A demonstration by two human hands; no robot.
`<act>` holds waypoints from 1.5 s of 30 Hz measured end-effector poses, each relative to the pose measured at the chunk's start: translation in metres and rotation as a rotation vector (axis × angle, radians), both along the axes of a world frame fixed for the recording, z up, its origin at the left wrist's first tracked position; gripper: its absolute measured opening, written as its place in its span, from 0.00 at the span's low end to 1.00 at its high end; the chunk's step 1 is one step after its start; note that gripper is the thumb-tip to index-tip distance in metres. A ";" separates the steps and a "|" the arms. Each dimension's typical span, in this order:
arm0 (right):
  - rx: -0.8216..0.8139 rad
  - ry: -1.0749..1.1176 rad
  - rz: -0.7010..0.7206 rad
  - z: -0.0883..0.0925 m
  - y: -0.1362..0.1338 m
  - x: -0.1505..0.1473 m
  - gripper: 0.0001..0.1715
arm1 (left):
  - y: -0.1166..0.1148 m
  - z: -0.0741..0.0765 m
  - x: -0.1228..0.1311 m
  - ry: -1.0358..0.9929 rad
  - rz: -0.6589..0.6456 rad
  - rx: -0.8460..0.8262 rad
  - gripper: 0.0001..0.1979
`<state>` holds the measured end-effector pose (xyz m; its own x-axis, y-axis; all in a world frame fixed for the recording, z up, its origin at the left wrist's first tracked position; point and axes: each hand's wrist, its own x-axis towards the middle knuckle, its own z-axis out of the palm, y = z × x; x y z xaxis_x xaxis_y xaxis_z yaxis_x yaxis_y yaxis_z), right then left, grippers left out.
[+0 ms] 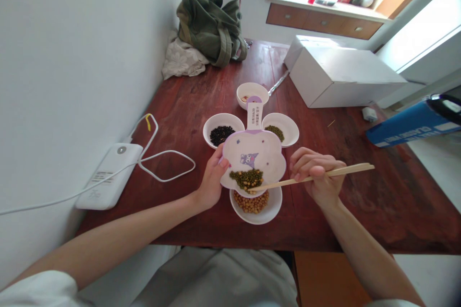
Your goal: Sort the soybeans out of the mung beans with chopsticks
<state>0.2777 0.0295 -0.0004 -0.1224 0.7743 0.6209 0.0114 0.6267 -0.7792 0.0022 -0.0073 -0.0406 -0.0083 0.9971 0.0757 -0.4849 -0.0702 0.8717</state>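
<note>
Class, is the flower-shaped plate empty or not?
Not empty: green and yellow beans lie heaped at the plate's near edge, by the chopsticks' tips.

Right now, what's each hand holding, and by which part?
The left hand grips the plate by its left rim. The right hand holds the chopsticks around mid-length, with their tips at the beans on the plate.
</note>
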 end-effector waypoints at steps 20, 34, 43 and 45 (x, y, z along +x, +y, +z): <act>0.009 0.090 0.001 0.015 -0.002 -0.010 0.40 | -0.001 0.003 0.000 0.010 -0.008 -0.005 0.35; 0.243 -0.087 0.428 0.026 -0.010 -0.022 0.29 | -0.001 0.007 0.005 -0.039 0.074 -0.030 0.38; 0.134 0.178 0.003 0.028 -0.011 -0.011 0.38 | -0.002 0.008 0.003 -0.026 0.047 -0.016 0.36; 0.129 0.136 -0.038 0.026 -0.010 -0.009 0.36 | -0.002 0.007 0.002 -0.021 0.035 -0.005 0.35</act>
